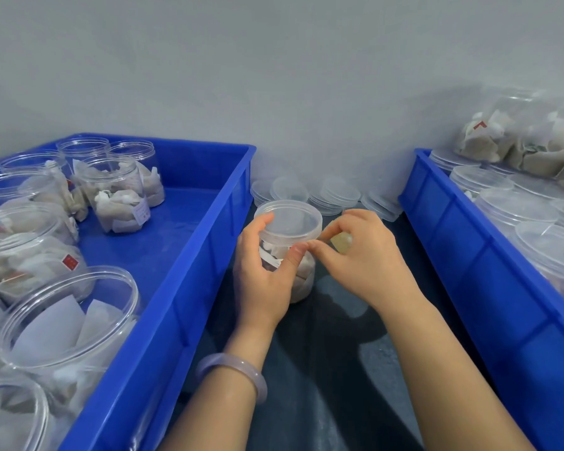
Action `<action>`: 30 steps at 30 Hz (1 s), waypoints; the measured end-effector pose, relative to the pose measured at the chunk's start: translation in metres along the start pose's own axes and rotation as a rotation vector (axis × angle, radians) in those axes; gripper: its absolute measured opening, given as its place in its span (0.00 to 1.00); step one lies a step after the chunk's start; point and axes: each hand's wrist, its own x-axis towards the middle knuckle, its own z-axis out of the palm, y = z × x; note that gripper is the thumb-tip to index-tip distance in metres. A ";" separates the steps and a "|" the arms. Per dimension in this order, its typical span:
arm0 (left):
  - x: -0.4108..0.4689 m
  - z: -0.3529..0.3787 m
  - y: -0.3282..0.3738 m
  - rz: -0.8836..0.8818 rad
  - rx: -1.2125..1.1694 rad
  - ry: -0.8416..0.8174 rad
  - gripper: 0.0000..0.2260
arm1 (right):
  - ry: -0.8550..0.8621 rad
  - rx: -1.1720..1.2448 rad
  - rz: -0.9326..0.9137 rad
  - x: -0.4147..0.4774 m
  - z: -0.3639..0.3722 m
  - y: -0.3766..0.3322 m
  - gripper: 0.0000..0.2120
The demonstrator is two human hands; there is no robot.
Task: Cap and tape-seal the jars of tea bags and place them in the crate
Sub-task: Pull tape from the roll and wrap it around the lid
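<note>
Your left hand point(264, 271) curls round the clear jar point(303, 278), thumb pressed just under its translucent lid point(290, 221). Your right hand point(365, 265) pinches yellowish tape point(341, 242) at the lid's edge. Pale tea bags show through the wall. The jar stands upright on the dark table point(339, 369) between the left crate point(183, 288) and the right crate point(469, 255).

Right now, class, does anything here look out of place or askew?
One thing: in the right crate, a jar of tea bags seems to lie on its side atop the upright capped jars. Otherwise nothing looks spilled or damaged.
</note>
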 end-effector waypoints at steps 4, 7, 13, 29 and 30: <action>-0.002 0.000 0.001 0.047 0.053 -0.016 0.22 | -0.116 0.064 0.065 0.000 -0.020 0.006 0.22; -0.002 -0.001 0.000 0.073 0.054 -0.019 0.21 | -0.214 0.072 0.015 0.001 -0.033 0.011 0.10; -0.003 -0.003 0.000 0.115 0.040 -0.033 0.22 | -0.102 0.051 -0.028 0.002 -0.027 0.007 0.10; -0.001 -0.001 0.012 -0.017 -0.291 -0.153 0.25 | -0.175 0.075 0.000 -0.002 -0.029 -0.005 0.22; -0.001 -0.001 0.012 -0.019 -0.306 -0.181 0.25 | -0.220 0.080 0.009 -0.003 -0.035 -0.005 0.21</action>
